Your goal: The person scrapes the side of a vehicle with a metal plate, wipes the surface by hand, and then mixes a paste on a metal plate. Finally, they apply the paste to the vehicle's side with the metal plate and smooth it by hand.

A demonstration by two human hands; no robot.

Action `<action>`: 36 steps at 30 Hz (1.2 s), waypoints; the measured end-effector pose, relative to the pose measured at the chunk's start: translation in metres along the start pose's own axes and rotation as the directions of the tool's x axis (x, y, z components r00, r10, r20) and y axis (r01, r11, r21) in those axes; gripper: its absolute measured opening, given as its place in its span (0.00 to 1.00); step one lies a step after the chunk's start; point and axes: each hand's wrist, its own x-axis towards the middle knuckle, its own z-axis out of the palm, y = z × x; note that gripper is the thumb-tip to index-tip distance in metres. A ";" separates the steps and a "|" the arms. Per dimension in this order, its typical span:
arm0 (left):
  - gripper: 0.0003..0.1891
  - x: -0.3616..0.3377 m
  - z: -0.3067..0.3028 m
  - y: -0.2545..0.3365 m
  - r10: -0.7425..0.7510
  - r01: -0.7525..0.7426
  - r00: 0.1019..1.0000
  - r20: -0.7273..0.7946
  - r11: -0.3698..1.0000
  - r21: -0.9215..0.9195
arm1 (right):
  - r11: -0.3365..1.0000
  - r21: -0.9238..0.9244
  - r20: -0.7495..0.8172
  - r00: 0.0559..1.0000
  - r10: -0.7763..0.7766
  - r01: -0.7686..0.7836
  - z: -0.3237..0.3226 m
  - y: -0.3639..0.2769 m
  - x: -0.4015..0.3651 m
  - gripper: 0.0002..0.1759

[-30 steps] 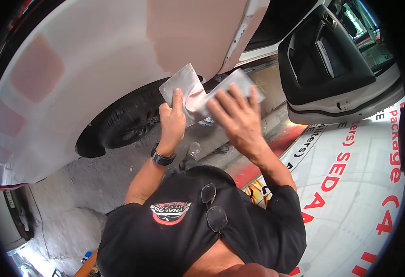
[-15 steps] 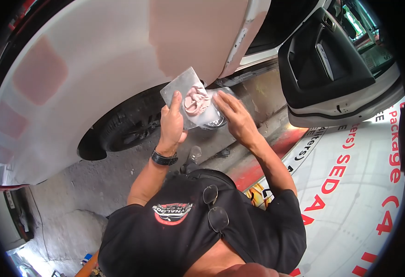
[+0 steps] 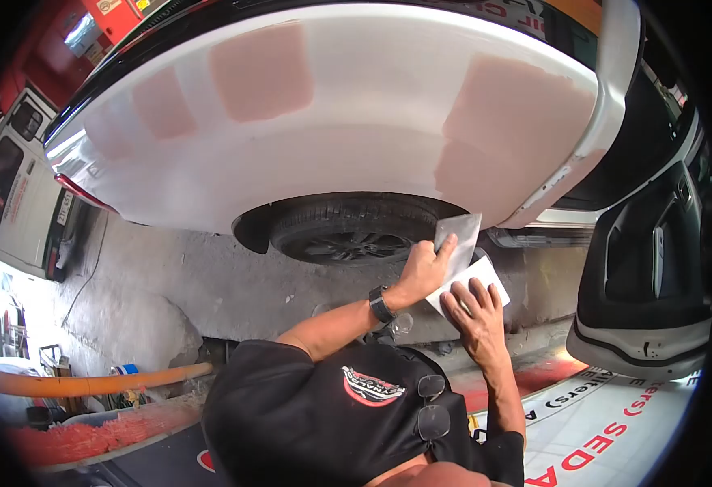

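Below the rear of a white car body [image 3: 364, 146], my left hand [image 3: 427, 268] is closed on a thin grey plate [image 3: 461, 241], its thumb lying on the plate's face. My right hand [image 3: 476, 318] presses its fingers against a white flat spreader [image 3: 494, 282], which overlaps the lower edge of the plate. The pink paste is not visible; the spreader and fingers may cover it. Pinkish patches [image 3: 261, 73] show on the car panel, with a large one [image 3: 506, 122] near the door opening.
A wheel [image 3: 348, 235] sits under the panel, left of my hands. An open car door [image 3: 644, 260] stands at the right. Printed banner sheeting [image 3: 599, 422] lies at lower right. An orange pipe [image 3: 104, 385] and a white van [image 3: 15, 178] are at the left.
The view has turned left, so the hands appear lower and further right. The white spreader now lies across the plate's lower part, and the pink paste has gone from sight.
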 end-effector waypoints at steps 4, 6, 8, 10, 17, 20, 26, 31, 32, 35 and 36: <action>0.27 0.011 -0.031 0.038 -0.183 0.135 0.983 0.024 0.622 -0.772 | 0.942 0.290 -0.069 0.978 0.198 -0.170 -0.017 0.019 -0.011 0.27; 0.25 0.009 -0.032 0.037 -0.132 0.126 0.990 0.051 0.662 -0.739 | 0.878 0.464 -0.291 0.916 0.277 -0.118 -0.035 0.017 -0.008 0.31; 0.23 0.005 -0.018 0.024 -0.069 0.156 0.987 0.146 0.630 -0.761 | 0.852 0.521 -0.463 0.820 0.336 -0.055 -0.049 0.008 0.006 0.34; 0.19 -0.006 0.007 0.027 -0.044 0.321 0.947 0.320 0.239 -0.917 | 0.856 0.513 -0.579 0.762 0.288 0.066 -0.044 0.000 0.019 0.38; 0.19 -0.017 -0.010 0.039 -0.060 0.349 0.936 0.346 0.252 -0.902 | 0.983 0.128 -0.175 0.972 0.155 -0.133 0.033 0.044 -0.028 0.37; 0.21 -0.012 0.007 0.018 0.191 0.760 0.640 0.744 -0.014 -0.650 | 0.735 0.635 -0.248 0.839 0.484 -0.236 0.031 0.038 -0.028 0.27; 0.21 -0.014 0.017 0.011 0.035 0.707 0.707 0.707 -0.005 -0.707 | 0.792 0.610 -0.466 0.798 0.382 -0.022 -0.053 0.015 -0.020 0.17; 0.26 -0.014 -0.023 0.030 0.027 0.060 0.887 0.461 0.983 -0.174 | 0.972 -0.187 -0.390 0.919 0.059 -0.142 -0.070 0.037 0.020 0.24; 0.34 -0.023 -0.017 0.040 0.134 -0.040 0.950 0.281 0.948 -0.317 | 0.990 -0.121 -0.318 0.948 0.035 -0.078 -0.061 0.040 0.020 0.24; 0.37 -0.022 -0.019 0.037 0.030 -0.006 0.991 0.132 0.983 -0.181 | 0.998 -0.050 -0.086 0.995 -0.050 0.046 -0.029 0.025 0.010 0.29; 0.37 -0.018 -0.016 0.034 0.069 -0.067 0.998 0.010 0.989 -0.134 | 0.995 -0.052 -0.049 0.995 -0.093 0.090 -0.015 0.022 0.007 0.30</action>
